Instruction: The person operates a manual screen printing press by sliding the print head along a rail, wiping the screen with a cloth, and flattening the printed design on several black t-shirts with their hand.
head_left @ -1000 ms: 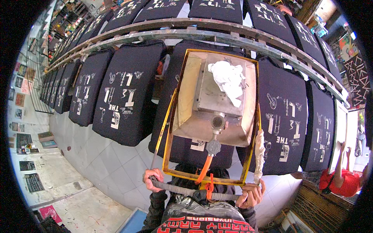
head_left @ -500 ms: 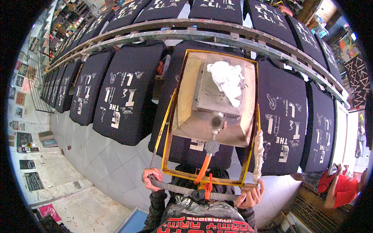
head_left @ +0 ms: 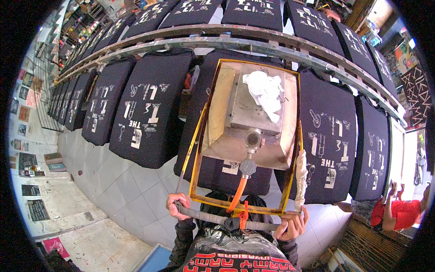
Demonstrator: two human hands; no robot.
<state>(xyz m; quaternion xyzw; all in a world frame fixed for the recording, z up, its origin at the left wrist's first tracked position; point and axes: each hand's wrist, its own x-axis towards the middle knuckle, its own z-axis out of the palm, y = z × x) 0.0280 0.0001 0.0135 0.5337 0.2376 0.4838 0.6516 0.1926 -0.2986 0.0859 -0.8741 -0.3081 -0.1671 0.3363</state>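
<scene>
My left hand (head_left: 178,206) is closed around the left end of a grey-wrapped handle bar (head_left: 204,217). Near the other end, my right hand (head_left: 292,225) grips the same bar, next to a rod wrapped in pale material (head_left: 301,179). Ahead of the bar, a yellow metal frame (head_left: 193,180) carries a metal gas heater (head_left: 240,109). A crumpled white cloth (head_left: 263,93) lies on top of the heater. From its valve (head_left: 248,167) an orange hose (head_left: 236,197) runs toward me. Beneath the heater is a black T-shirt (head_left: 186,154), mostly covered.
Black printed T-shirts (head_left: 147,109) on boards line both sides of long rails (head_left: 204,42). Another shirt (head_left: 328,136) lies right of the heater. A worktop (head_left: 108,242) stands at the lower left. At the far right is a person in red (head_left: 404,215).
My hands keep their hold on the bar, and the heater has stayed almost in place over the same shirt. The person in red at the right has shifted an arm.
</scene>
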